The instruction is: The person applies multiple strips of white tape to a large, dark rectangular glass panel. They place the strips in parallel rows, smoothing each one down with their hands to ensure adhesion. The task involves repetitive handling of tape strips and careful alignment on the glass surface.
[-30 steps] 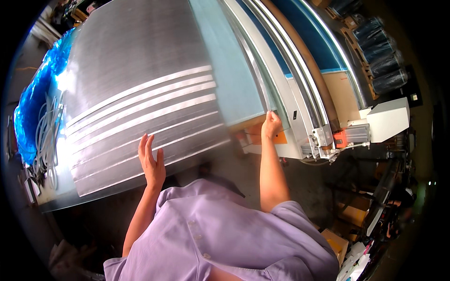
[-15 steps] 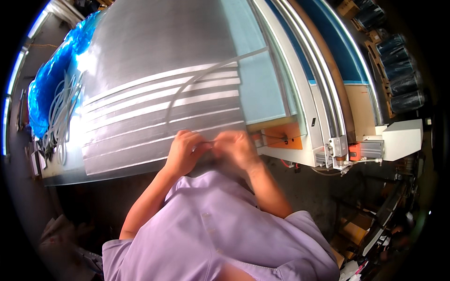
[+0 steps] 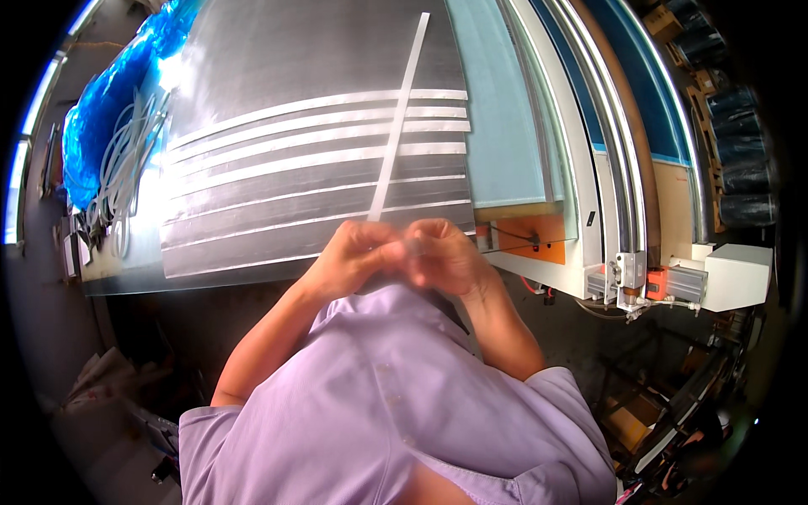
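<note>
A long, narrow, pale flat strip [image 3: 394, 143] runs from my left hand [image 3: 358, 255] away over the table. My left hand is closed, with the strip coming out beyond its fingers. My right hand [image 3: 450, 259] meets it at the fingertips, thumb and fingers pinched together. A small blurred grey bit shows where the fingertips meet; whether it is the strip's end I cannot tell. Under the strip lies a dark grey sheet [image 3: 311, 50], and across its near part several pale strips [image 3: 278, 156] lie side by side, some gaps narrower than others.
Blue plastic film [image 3: 101, 126] and a bundle of pale tubing or strips [image 3: 126, 181] lie at the table's left. On the right stands a machine with long metal rails [image 3: 619, 160] and a white box-shaped end [image 3: 741, 278]. An orange panel [image 3: 539, 238] sits near my right hand.
The strip has swung from a curve leaning right to a nearly straight line pointing away. My right hand has come closer to my left, and the view has shifted slightly.
</note>
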